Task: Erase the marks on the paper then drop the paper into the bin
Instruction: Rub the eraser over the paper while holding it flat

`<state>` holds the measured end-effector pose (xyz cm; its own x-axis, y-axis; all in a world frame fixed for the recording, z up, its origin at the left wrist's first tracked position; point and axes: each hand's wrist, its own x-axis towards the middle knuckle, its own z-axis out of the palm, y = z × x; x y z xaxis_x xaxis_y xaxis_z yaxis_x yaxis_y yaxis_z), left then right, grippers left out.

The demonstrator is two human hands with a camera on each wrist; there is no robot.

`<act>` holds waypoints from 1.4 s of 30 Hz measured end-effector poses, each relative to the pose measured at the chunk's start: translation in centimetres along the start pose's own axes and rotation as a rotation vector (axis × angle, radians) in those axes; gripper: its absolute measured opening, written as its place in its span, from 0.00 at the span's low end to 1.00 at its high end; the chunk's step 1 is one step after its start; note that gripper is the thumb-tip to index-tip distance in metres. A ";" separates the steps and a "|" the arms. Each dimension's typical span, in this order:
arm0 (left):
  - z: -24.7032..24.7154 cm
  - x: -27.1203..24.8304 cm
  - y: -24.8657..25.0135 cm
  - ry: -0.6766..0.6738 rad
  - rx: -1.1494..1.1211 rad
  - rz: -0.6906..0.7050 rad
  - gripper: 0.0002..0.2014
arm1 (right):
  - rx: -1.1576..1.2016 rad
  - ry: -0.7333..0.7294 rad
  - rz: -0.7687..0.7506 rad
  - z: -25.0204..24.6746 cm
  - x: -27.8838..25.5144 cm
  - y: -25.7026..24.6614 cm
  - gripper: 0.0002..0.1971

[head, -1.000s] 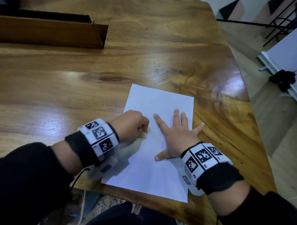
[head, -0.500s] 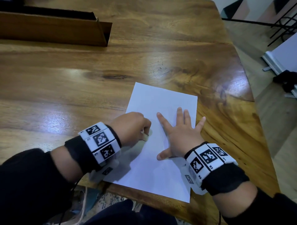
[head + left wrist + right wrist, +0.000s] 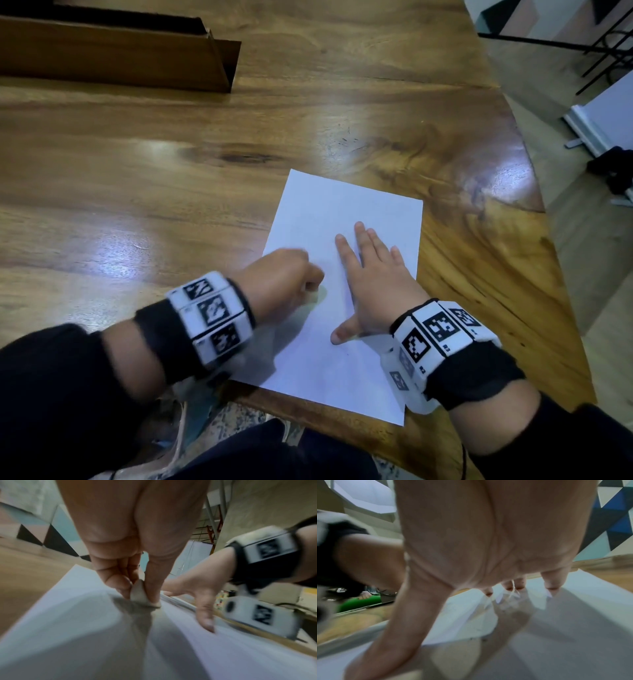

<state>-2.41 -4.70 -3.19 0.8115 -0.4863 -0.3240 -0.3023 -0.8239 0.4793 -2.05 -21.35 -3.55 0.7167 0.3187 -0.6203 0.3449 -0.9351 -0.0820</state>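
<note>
A white sheet of paper (image 3: pixel 346 219) lies on the wooden table (image 3: pixel 171 171) near its front edge. My left hand (image 3: pixel 284 277) pinches a small pale eraser (image 3: pixel 139 594) between thumb and fingers and presses it on the paper's left part. My right hand (image 3: pixel 373 284) lies flat on the paper with fingers spread, holding it down; its fingertips (image 3: pixel 552 584) press on the sheet (image 3: pixel 573 615). No marks are plainly visible on the paper. No bin can be made out.
A long brown box-like piece (image 3: pixel 120 51) lies at the table's back left. The table's right edge (image 3: pixel 548 240) curves away to a floor with a dark object (image 3: pixel 613 168) and a white board. My knees show below the front edge.
My left hand has shifted slightly over the paper's left part with the eraser. The right hand stays flat on the sheet. The view has shifted a little.
</note>
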 end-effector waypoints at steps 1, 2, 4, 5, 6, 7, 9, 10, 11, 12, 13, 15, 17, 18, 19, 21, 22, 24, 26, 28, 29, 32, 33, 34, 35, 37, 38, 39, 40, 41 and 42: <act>0.4 -1.1 -0.2 -0.074 -0.014 0.015 0.09 | -0.001 -0.003 0.000 0.0 0.0 0.0 0.73; 0.6 -1.8 -0.3 -0.151 -0.020 0.013 0.12 | -0.002 -0.006 0.001 0.0 0.0 0.0 0.73; 0.3 -1.7 -0.3 -0.219 -0.007 -0.004 0.11 | -0.003 -0.008 0.004 0.0 0.1 0.0 0.73; -0.2 -0.8 -0.1 -0.184 0.018 -0.009 0.07 | -0.003 -0.010 0.004 0.0 0.1 0.0 0.73; -0.6 0.4 0.1 -0.110 0.035 -0.021 0.03 | -0.001 -0.010 0.005 0.0 0.2 -0.1 0.73; -1.0 1.6 0.2 -0.028 0.045 -0.040 0.03 | 0.000 -0.008 0.007 0.0 0.2 0.0 0.73; -1.3 2.8 0.2 0.061 0.027 -0.059 0.04 | 0.001 -0.008 0.010 0.0 0.2 -0.1 0.73; -1.1 2.5 0.1 0.057 0.022 -0.033 0.04 | 0.004 -0.011 0.010 0.0 0.2 -0.1 0.73; -0.8 1.5 0.0 0.011 0.013 0.007 0.05 | 0.007 -0.013 0.008 -0.1 0.2 0.0 0.73; -0.2 0.2 -0.3 -0.058 -0.003 0.053 0.05 | 0.009 -0.015 0.008 -0.1 0.2 0.0 0.73; 0.2 -1.2 -0.4 -0.139 -0.017 0.079 0.05 | 0.010 -0.015 0.008 -0.1 0.2 0.0 0.73; 0.8 -2.8 -0.4 -0.255 -0.017 0.093 0.06 | 0.012 -0.019 0.010 -0.1 0.1 0.0 0.73; 0.4 -1.8 -0.3 -0.223 0.018 0.091 0.06 | 0.012 -0.018 0.012 -0.1 0.1 -0.1 0.73; 0.1 -0.7 -0.2 -0.169 0.028 0.082 0.06 | 0.010 -0.019 0.012 -0.1 0.1 -0.1 0.73; -0.3 0.4 -0.1 -0.105 0.030 0.057 0.06 | 0.009 -0.019 0.012 -0.1 0.2 -0.1 0.74; -0.5 1.5 0.1 0.002 0.027 0.018 0.05 | 0.008 -0.020 0.013 -0.1 0.2 -0.1 0.73; -0.2 1.5 0.0 0.026 0.024 0.024 0.05 | 0.009 -0.023 0.012 -0.1 0.2 -0.1 0.73; 1.0 -0.4 -0.7 0.006 0.024 0.109 0.07 | 0.012 -0.027 0.012 -0.1 0.2 -0.1 0.73; 2.1 -3.2 -1.0 -0.049 0.003 0.173 0.08 | 0.011 -0.028 0.014 -0.1 0.2 0.0 0.73; 2.6 -4.1 -1.0 -0.119 0.010 0.214 0.08 | 0.009 -0.027 0.016 -0.1 0.2 -0.1 0.73; 2.3 -3.8 -1.0 -0.127 0.003 0.194 0.08 | 0.006 -0.026 0.016 -0.1 0.2 -0.1 0.73; 0.9 -1.3 -0.7 -0.008 -0.039 0.116 0.05 | 0.000 -0.030 0.019 -0.1 0.2 -0.2 0.73; 0.8 -0.7 -0.7 0.036 -0.031 0.092 0.05 | 0.001 -0.031 0.020 -0.2 0.2 -0.2 0.73; 0.9 -0.6 -0.6 0.052 -0.013 0.071 0.04 | 0.000 -0.031 0.021 -0.2 0.2 -0.2 0.73; 1.5 -1.0 -0.8 0.061 -0.014 0.082 0.04 | -0.001 -0.032 0.021 -0.2 0.2 -0.2 0.73; 2.5 -3.2 -1.1 0.025 0.027 0.131 0.08 | -0.001 -0.031 0.020 -0.2 0.1 -0.2 0.73; 2.9 -4.2 -1.2 0.004 0.064 0.164 0.10 | -0.005 -0.028 0.018 -0.2 0.1 -0.2 0.73; 3.2 -4.8 -1.1 -0.047 0.044 0.194 0.11 | -0.008 -0.026 0.017 -0.2 0.1 -0.2 0.73; 3.1 -4.8 -1.0 -0.091 0.042 0.198 0.11 | -0.011 -0.025 0.017 -0.2 0.1 -0.2 0.73; 2.5 -4.3 -0.8 -0.113 0.019 0.179 0.09 | -0.015 -0.025 0.018 -0.2 0.2 -0.2 0.73; 1.8 -3.4 -0.6 -0.105 0.006 0.144 0.07 | -0.019 -0.026 0.019 -0.2 0.2 -0.2 0.73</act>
<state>-5.88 -3.15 -3.86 0.7031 -0.6266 -0.3361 -0.4149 -0.7454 0.5217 -1.89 -21.03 -3.51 0.7075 0.2966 -0.6415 0.3428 -0.9378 -0.0556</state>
